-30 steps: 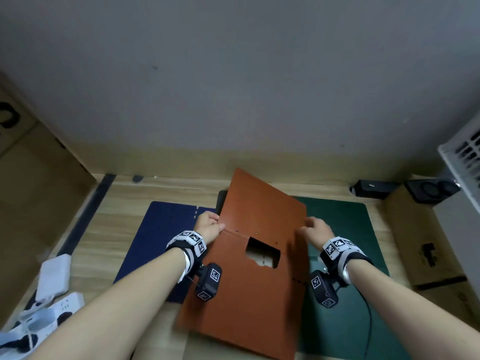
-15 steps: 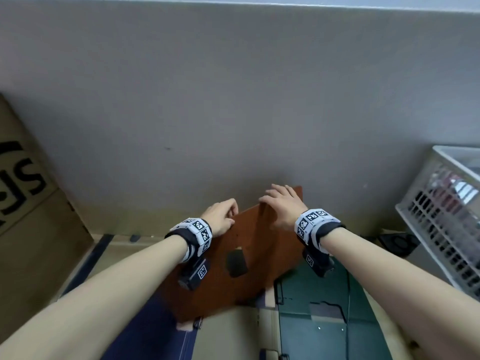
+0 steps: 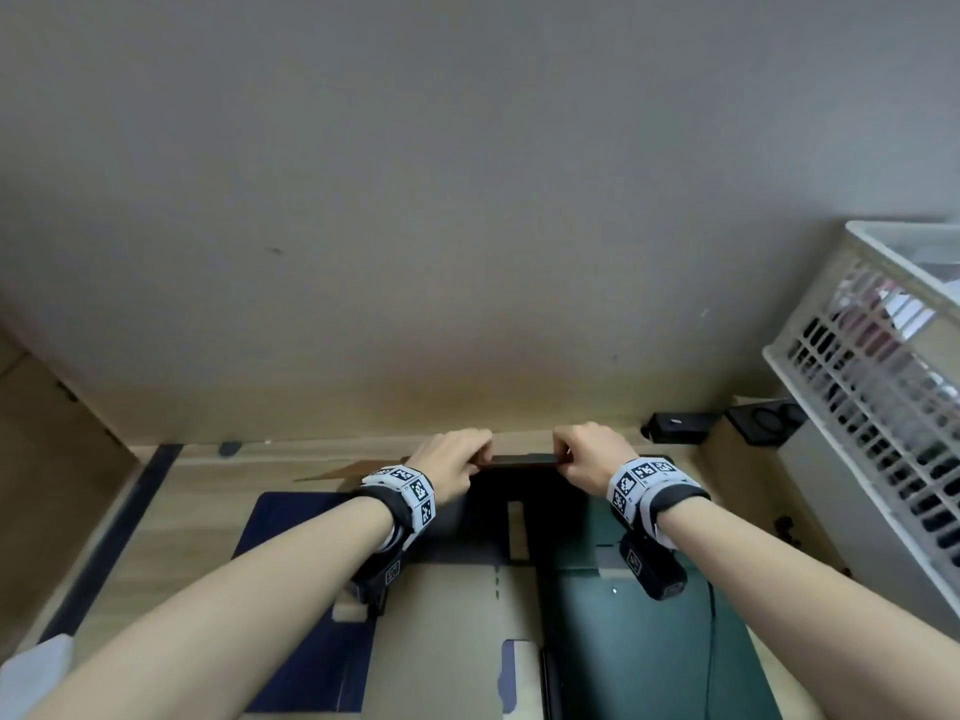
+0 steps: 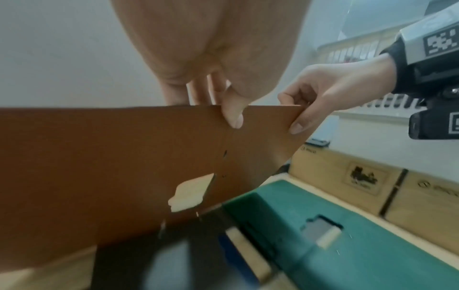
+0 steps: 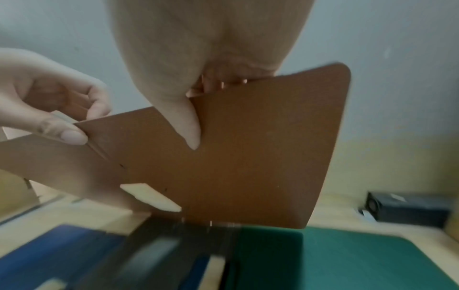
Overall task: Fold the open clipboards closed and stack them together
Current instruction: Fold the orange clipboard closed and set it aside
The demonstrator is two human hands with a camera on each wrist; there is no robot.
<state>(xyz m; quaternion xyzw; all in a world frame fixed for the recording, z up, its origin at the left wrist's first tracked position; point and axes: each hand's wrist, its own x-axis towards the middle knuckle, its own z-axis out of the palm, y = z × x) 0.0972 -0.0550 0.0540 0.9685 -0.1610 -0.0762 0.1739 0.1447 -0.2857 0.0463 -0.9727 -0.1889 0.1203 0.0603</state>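
Note:
A brown clipboard (image 4: 111,166) with a rectangular cut-out stands raised above the table. It appears edge-on in the head view (image 3: 519,461). My left hand (image 3: 470,457) pinches its top edge, thumb on the near face. A little to the right, my right hand (image 3: 569,457) pinches the same edge, thumb (image 5: 191,127) pressed on the brown face. Beneath it lie a dark blue clipboard (image 3: 291,517) on the left, a green one (image 3: 623,641) on the right, and a black one (image 3: 519,491) between them.
A white slatted basket (image 3: 883,407) stands at the right. Black devices (image 3: 675,426) sit by the wall, near a cardboard box (image 4: 372,186). Another cardboard box (image 3: 47,459) stands at the left. A flat cardboard sheet (image 3: 447,641) lies near me.
The brown clipboard has risen from lying tilted over the others to standing upright. Both hands have shifted from its side edges to its top edge, close together.

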